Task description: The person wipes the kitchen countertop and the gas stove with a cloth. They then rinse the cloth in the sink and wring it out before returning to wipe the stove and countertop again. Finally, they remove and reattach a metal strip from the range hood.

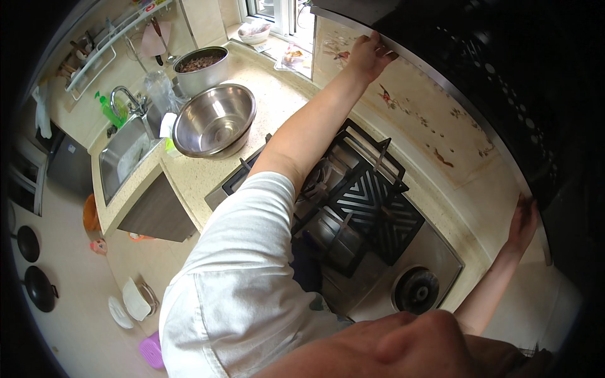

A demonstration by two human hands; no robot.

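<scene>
My left hand [371,57] is raised to the steel lower edge of a black range hood [477,71], with its fingers curled at the rim. Farther right along that edge, in shadow, my right hand [523,223] also grips the rim; its fingertips are partly hidden. Below my arms lies a gas cooktop [373,283]. Black cast-iron grates [378,208] are piled over its left part, one resting tilted on another. The right burner [417,289] is bare of any grate. My white-sleeved left arm covers part of the cooktop.
A stainless steel bowl [215,120] and a pot of brownish food [201,71] stand on the stone counter [279,101], left of the cooktop. Beyond them are a sink [125,158], its faucet [130,100] and a green pump bottle [108,108]. Tiled wall [439,141] backs the cooktop.
</scene>
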